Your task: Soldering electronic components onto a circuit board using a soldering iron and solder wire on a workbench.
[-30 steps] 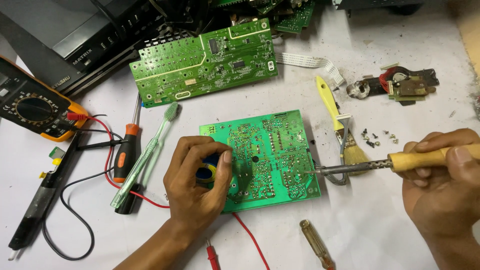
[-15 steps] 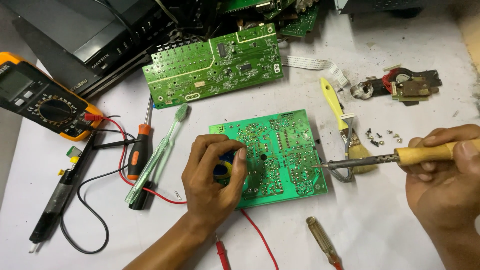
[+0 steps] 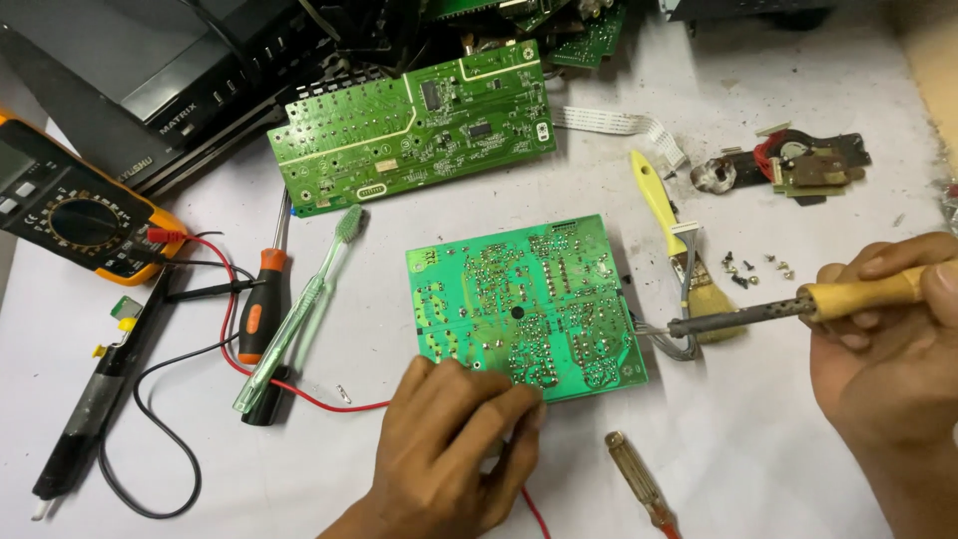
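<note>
Left hand (image 3: 449, 449) rests fingers-curled on the near edge of the green board (image 3: 524, 304) lying solder-side up mid-worktop (image 3: 778, 459), right hand (image 3: 888, 349) clenches a soldering iron (image 3: 788, 309) whose tip sits off the board's right edge, so soldering seems unfinished.

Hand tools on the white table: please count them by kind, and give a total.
Screwdrivers: 2 (orange-black, amber handle)
Brushes: 2 (green toothbrush, yellow paintbrush)
Soldering iron: 1, in right hand
Total: 5
</note>
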